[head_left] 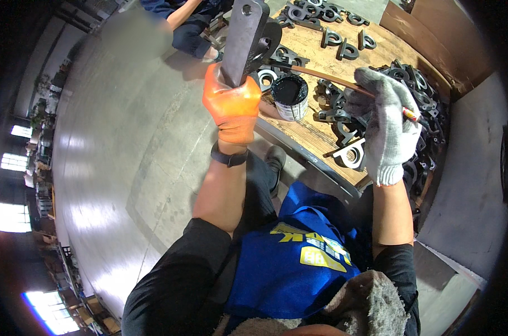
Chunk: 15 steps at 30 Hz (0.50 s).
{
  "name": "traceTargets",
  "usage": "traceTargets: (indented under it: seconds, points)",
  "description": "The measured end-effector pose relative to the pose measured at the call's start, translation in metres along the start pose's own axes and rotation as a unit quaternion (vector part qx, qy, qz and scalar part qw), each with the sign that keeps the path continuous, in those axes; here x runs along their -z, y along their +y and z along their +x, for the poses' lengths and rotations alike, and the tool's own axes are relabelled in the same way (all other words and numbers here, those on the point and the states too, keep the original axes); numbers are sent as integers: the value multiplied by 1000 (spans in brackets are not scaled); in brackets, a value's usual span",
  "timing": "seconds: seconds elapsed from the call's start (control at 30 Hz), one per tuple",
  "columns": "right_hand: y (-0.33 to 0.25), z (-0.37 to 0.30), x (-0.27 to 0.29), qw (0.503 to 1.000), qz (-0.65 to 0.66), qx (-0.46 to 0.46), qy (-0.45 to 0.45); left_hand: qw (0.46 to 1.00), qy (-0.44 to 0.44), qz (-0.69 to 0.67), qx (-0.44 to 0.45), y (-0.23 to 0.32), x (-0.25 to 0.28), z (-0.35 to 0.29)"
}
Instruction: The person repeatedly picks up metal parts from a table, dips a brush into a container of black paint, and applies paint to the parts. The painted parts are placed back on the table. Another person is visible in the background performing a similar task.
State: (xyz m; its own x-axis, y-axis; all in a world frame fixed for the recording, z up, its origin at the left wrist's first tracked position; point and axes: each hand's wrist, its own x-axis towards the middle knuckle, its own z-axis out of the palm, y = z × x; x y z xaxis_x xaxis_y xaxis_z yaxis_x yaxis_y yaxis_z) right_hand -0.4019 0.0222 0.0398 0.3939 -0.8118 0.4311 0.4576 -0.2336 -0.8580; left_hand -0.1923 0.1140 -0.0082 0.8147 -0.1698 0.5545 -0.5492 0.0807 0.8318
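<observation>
Grey concrete floor (114, 145) spreads to the left, with a co-worker (189, 39) low at the top. Right of it, a wooden surface (315, 134) carries many black brackets (348, 51): three stand apart toward the far edge, and a dense pile (427, 103) fills the right end.

Off the surface, beyond the left end of its near edge, the left hand (231, 101), in an orange glove, is clenched round the lower end of a black workpiece (241, 45). Its flat plate has its long axis nearly upright in view, leaning slightly right, with the holed end pointing up; a rounded part juts out on the right.

Gloved in white, the right hand (391, 120) grips a brush (327, 77) over the surface. The brush slants, its dark tip pointing up-left at the workpiece; whether they touch, I cannot tell. Below the tip, a can (294, 112) of black liquid stands by the near edge.
</observation>
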Motion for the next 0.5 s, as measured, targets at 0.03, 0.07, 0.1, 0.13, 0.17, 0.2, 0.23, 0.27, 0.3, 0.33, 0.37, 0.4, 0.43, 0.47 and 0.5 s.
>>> traceTargets:
  seconds: [0.03, 0.07, 0.1, 0.13, 0.17, 0.2, 0.23, 0.27, 0.3, 0.33, 0.37, 0.4, 0.43, 0.47, 0.5]
  points:
    - [-1, 0, 2, 1000, 10, -4, -3, 1000, 3, -1, -1, 1, 0, 0]
    - [-2, 1, 4, 998, 64, -6, 1, 999, 3, -31, 21, 0, 0, 0]
    - [-5, 3, 6, 998, 56, 4, 23, 997, 3, -60, 42, -2, -1, -1]
    - [-8, 6, 9, 997, 60, 12, 46, 994, 3, -89, 64, -2, -1, -1]
    - [-9, 8, 12, 995, 66, 21, 69, 988, -7, -125, 87, 1, -1, -2]
    - [-9, 11, 17, 993, 77, 19, 82, 980, -17, -162, 111, 8, 0, -3]
    - [-8, 16, 23, 988, 99, -7, 119, 971, -27, -197, 134, 11, 1, -3]
    - [-8, 21, 31, 987, 115, 1, 113, 959, -66, -220, 164, 12, 1, -1]
    - [-5, 25, 39, 985, 134, 8, 105, 947, -103, -239, 190, 11, 4, 1]
    - [1, 29, 49, 982, 158, 3, 100, 932, -139, -256, 217, 10, 6, 3]
    - [4, 32, 55, 979, 183, -3, 95, 900, -189, -293, 262, 6, 10, 3]
    - [7, 34, 58, 980, 173, -6, 98, 862, -237, -327, 305, 1, 14, 3]
    - [7, 35, 59, 981, 163, -10, 101, 819, -283, -359, 347, -1, 16, 4]
    - [10, 34, 60, 990, 108, 25, 90, 760, -327, -411, 382, 5, 17, 7]
    - [12, 34, 62, 994, 53, 60, 79, 685, -353, -479, 420, 11, 18, 8]
